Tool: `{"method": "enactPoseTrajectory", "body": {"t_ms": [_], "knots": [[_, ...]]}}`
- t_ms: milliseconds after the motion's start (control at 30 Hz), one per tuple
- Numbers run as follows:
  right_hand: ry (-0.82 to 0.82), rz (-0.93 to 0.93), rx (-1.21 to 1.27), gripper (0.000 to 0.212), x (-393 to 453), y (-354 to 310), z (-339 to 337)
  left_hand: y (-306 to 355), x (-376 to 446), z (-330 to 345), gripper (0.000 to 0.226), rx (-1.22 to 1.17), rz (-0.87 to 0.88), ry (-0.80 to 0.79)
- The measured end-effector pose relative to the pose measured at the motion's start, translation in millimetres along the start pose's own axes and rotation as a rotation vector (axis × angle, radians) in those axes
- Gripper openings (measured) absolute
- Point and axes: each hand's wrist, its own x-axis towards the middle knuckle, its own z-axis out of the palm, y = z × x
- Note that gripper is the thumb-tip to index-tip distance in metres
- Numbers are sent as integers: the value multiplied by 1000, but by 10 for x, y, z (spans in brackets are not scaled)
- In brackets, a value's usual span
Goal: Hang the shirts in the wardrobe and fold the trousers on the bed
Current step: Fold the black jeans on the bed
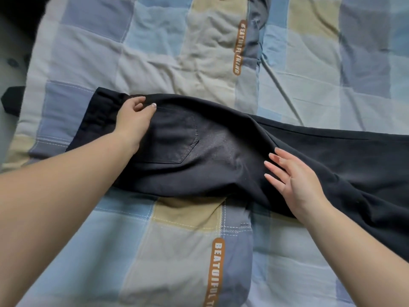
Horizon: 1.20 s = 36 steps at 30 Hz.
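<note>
A pair of black trousers [199, 156] lies across the bed, waistband at the left, legs running off the right edge, one leg laid over the other, a back pocket facing up. My left hand [134, 120] rests near the waistband, its fingers curled and pinching the cloth at the upper edge. My right hand [292, 180] lies flat on the thigh part with straight fingers pressing the fabric down.
The bed is covered by a checked quilt [177, 240] in blue, grey and beige with orange lettered labels. A dark object [12, 99] sits at the bed's left edge, and a dark garment [257, 21] lies at the far top.
</note>
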Motion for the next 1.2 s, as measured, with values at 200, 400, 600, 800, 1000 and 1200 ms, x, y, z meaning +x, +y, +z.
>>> {"method": "enactPoseTrajectory", "body": {"t_ms": [200, 400, 600, 800, 1000, 1200], "knots": [[-42, 9, -6, 28, -153, -103, -229, 241, -602, 244, 27, 0, 54, 4], [-82, 31, -65, 35, -339, -136, -972, 296, -1621, 1159, 13, -92, -55, -138], [-139, 8, -254, 35, -554, -221, -2222, 212, -2883, 2346, 8, -198, -237, -241], [-91, -90, -908, 39, -745, -119, -3861, -147, -4112, 3441, 45, -111, -634, -354], [-386, -252, -1612, 61, -852, 237, -4837, -418, -4631, 3987, 64, -210, -780, -178], [-492, -479, -1948, 95, -949, 381, -5281, -368, -4896, 4112, 22, -206, -851, -478]]}}
